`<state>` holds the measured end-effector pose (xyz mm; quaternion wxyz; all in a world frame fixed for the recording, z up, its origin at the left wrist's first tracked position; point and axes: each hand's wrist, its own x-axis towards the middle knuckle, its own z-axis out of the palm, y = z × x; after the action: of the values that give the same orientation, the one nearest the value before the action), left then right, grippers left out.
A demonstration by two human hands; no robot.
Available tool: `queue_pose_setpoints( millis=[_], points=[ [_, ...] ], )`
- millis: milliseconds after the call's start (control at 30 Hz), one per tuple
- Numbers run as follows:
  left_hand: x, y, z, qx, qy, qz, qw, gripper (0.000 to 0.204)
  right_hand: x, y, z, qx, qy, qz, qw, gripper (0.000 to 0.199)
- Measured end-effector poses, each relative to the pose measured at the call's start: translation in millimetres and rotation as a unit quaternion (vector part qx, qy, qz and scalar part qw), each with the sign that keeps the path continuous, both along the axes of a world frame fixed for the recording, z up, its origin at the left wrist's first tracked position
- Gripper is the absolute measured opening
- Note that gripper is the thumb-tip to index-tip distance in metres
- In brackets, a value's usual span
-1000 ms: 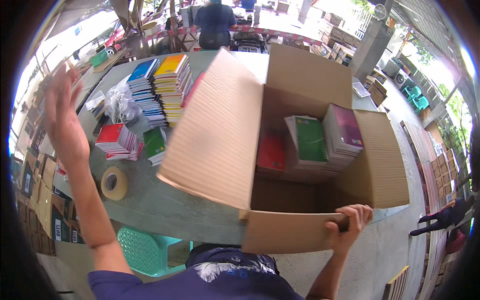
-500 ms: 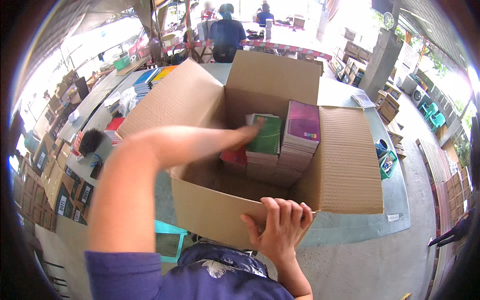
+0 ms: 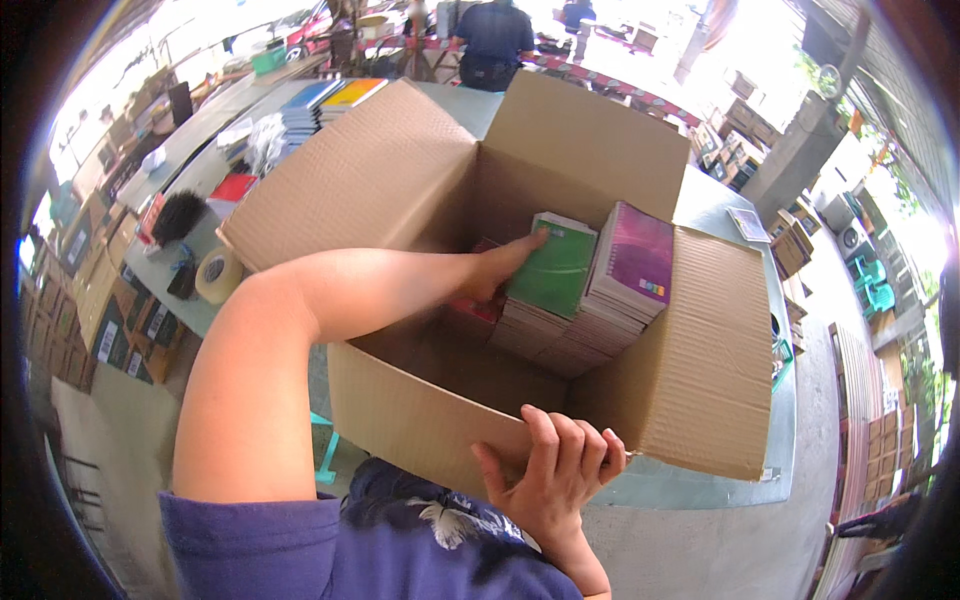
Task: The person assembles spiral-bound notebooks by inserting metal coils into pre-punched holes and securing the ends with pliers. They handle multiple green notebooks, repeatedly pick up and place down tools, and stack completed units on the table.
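- One red stack, one green stack, one purple stack sit in our box.
- Our left hand touches the green stack; its finger spread we cannot tell.
- Our right hand clasps the box's near edge.

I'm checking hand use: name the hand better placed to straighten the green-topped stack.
Left, probably: the left hand is inside the cardboard box, at the green-topped stack, while the right hand holds the box's near edge, farther away.

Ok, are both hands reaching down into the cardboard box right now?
No, only the left hand reaches inside, beside the green notebook, while the right hand grips the near edge of the cardboard box.
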<state>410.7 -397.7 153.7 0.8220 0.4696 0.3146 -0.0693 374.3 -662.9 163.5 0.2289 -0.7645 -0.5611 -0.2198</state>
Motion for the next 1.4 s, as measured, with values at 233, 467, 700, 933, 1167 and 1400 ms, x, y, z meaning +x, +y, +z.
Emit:
queue_pose_setpoints(
  millis=[233,467,700,933,1167,1400],
  points=[
    [2.5,1.3,5.2,0.047,-0.023,-0.031,0.998,0.057,0.1,8.8,-2.9,0.017,-0.024,0.001,1.000,0.046],
    [12.7,6.9,34.6,0.113,0.053,-0.053,0.991,0.049,1.2,9.2,0.6,0.020,-0.038,0.002,0.999,0.047],
    [14.6,7.8,25.6,0.173,0.036,-0.061,0.982,0.048,0.4,4.8,-5.4,-0.006,-0.034,0.009,0.999,0.054],
    [13.0,8.9,20.6,0.083,0.016,-0.033,0.996,0.051,0.8,9.3,0.2,0.018,-0.032,0.003,0.999,0.045],
    [-6.3,-21.0,38.6,0.093,0.066,0.012,0.993,0.053,3.6,8.2,-0.9,0.020,-0.033,-0.001,0.999,0.046],
    [0.4,-2.8,8.4,0.030,-0.035,-0.007,0.999,0.054,-0.4,4.8,0.8,-0.008,-0.030,0.009,0.999,0.056]
  ],
)
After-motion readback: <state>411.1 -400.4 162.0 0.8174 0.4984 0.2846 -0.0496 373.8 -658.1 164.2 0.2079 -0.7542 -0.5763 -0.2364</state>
